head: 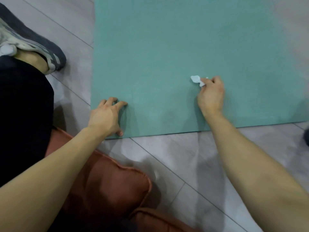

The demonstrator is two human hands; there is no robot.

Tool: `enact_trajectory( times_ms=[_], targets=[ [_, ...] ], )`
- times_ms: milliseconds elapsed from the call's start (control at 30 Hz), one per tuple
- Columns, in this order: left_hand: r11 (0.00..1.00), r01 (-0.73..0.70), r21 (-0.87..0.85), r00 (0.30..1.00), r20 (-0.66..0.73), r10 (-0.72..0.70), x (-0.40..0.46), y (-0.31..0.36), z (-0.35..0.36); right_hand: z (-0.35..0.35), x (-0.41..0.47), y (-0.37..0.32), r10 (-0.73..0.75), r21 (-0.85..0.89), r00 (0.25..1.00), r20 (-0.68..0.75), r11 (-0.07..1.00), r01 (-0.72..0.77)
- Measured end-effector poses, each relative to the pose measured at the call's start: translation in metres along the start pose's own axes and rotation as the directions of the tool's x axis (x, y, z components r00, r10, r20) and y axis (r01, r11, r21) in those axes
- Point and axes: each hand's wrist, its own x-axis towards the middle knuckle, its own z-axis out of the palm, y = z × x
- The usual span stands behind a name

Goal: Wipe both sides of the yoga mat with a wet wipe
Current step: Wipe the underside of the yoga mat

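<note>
Teal yoga mat (167,47) spread flat over grey floor tiles (175,164), filling the upper centre and right of the frame, near edge running across the middle, corner at lower left of centre. Thin and limp by the look of it, likely light and floppy when lifted, probably grippy rather than slick; best taken at the near corner or edge and peeled over, not dragged, when the second side comes due. Small crumpled wet wipe (196,80) at centre right, soft and soggy in all likelihood, prone to bunching further unless spread out.

Right hand (211,94) at centre right, fingers curled and pinching the wipe, white wad poking out toward the upper left, on or just above the mat; contact hard to confirm. Left hand (107,117) at the mat's near corner, fingers spread and bent, tips planted on the surface, thumb by the edge, holding nothing, apparently pinning the mat against sliding.

Rust-coloured cushion (107,190) at bottom centre; socked foot (33,41) at upper left, off the mat.
</note>
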Motion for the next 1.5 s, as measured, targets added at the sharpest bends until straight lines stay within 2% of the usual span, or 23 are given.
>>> enact_trajectory(
  times_ms=[33, 67, 100, 167, 200, 233, 267, 333, 400, 433, 500, 633, 700, 767, 800, 833, 867, 900, 967, 1033, 1100, 1233, 1500],
  targets=[
    [1.0, 0.0, 0.0, 1.0, 0.006, 0.0, 0.001, 0.0, 0.0, 0.004, -0.019, -0.016, 0.017, 0.042, 1.0, -0.002, 0.999, -0.017],
    [1.0, 0.0, -0.001, 1.0, 0.005, 0.0, 0.001, 0.0, 0.0, 0.01, -0.048, -0.038, -0.105, 0.112, 0.993, 0.045, 0.989, 0.099],
    [1.0, -0.001, 0.003, 1.0, 0.005, 0.001, 0.002, -0.001, 0.0, 0.014, -0.083, -0.062, -0.33, 0.188, 0.936, 0.122, 0.934, 0.305],
    [1.0, -0.008, 0.009, 1.0, 0.002, 0.008, 0.002, -0.001, -0.001, 0.014, -0.142, -0.094, -0.734, 0.339, 0.632, 0.248, 0.677, 0.653],
    [1.0, -0.009, 0.007, 1.0, -0.001, 0.009, 0.002, -0.001, -0.001, 0.014, -0.149, -0.096, -0.825, 0.375, 0.505, 0.253, 0.565, 0.735],
    [1.0, -0.01, 0.001, 1.0, -0.001, 0.01, 0.001, -0.001, 0.0, 0.014, -0.138, -0.089, -0.866, 0.395, 0.44, 0.235, 0.499, 0.771],
    [1.0, -0.01, -0.003, 1.0, -0.003, 0.01, 0.001, -0.001, 0.001, 0.017, -0.117, -0.075, -0.871, 0.362, 0.444, 0.211, 0.492, 0.792],
    [1.0, -0.01, 0.008, 1.0, -0.003, 0.01, 0.0, -0.001, 0.001, 0.018, -0.063, -0.042, -0.788, 0.202, 0.594, 0.161, 0.615, 0.762],
    [1.0, -0.001, 0.007, 1.0, 0.006, 0.001, 0.001, 0.0, 0.0, 0.013, -0.017, -0.006, -0.544, 0.059, 0.834, 0.093, 0.839, 0.541],
    [1.0, 0.002, 0.006, 1.0, 0.013, -0.002, 0.002, 0.001, -0.001, 0.009, -0.006, 0.008, -0.403, 0.025, 0.914, 0.055, 0.915, 0.402],
    [1.0, 0.0, 0.016, 1.0, 0.015, 0.0, 0.004, 0.002, -0.003, 0.012, -0.006, 0.017, -0.231, 0.035, 0.973, 0.018, 0.973, 0.23],
    [1.0, -0.001, 0.028, 1.0, 0.011, 0.001, 0.007, 0.001, -0.001, 0.021, -0.055, -0.017, -0.148, 0.197, 0.989, -0.016, 0.969, 0.148],
    [0.999, -0.006, 0.035, 1.0, 0.022, 0.005, 0.008, 0.002, -0.001, 0.028, -0.105, -0.042, -0.334, 0.261, 0.942, 0.021, 0.912, 0.317],
    [0.999, -0.014, 0.044, 0.999, 0.032, 0.012, 0.007, 0.004, -0.002, 0.025, -0.154, -0.059, -0.666, 0.373, 0.727, 0.167, 0.725, 0.579],
    [0.999, -0.014, 0.043, 0.999, 0.04, 0.012, 0.007, 0.004, -0.002, 0.024, -0.154, -0.053, -0.764, 0.405, 0.614, 0.2, 0.635, 0.658],
    [0.999, -0.01, 0.039, 0.999, 0.05, 0.008, 0.006, 0.005, -0.001, 0.024, -0.137, -0.042, -0.802, 0.424, 0.561, 0.204, 0.589, 0.688],
    [0.999, -0.002, 0.034, 0.998, 0.056, 0.0, 0.005, 0.005, -0.001, 0.024, -0.111, -0.03, -0.785, 0.423, 0.584, 0.208, 0.61, 0.67],
    [0.999, 0.003, 0.034, 0.998, 0.061, -0.005, 0.004, 0.005, 0.0, 0.025, -0.08, -0.012, -0.708, 0.392, 0.677, 0.201, 0.691, 0.607],
    [0.999, 0.005, 0.037, 0.998, 0.07, -0.007, 0.004, 0.006, 0.001, 0.008, -0.026, 0.019, -0.399, 0.22, 0.906, 0.141, 0.905, 0.364],
    [0.999, 0.011, 0.052, 0.997, 0.073, -0.015, 0.004, 0.008, 0.0, -0.006, -0.015, 0.023, -0.134, 0.189, 0.987, 0.085, 0.975, 0.116],
    [0.997, 0.011, 0.07, 0.997, 0.081, -0.017, 0.005, 0.011, -0.003, -0.002, -0.05, -0.003, -0.14, 0.205, 0.982, 0.128, 0.972, 0.112],
    [0.997, 0.015, 0.079, 0.997, 0.079, -0.022, 0.005, 0.011, -0.002, 0.011, -0.103, -0.023, -0.421, 0.201, 0.88, 0.222, 0.902, 0.381],
    [0.988, 0.016, 0.153, 0.995, 0.098, -0.032, 0.008, 0.019, -0.01, 0.032, -0.1, -0.047, -0.19, 0.154, 0.98, 0.064, 0.972, 0.178]
  ],
)
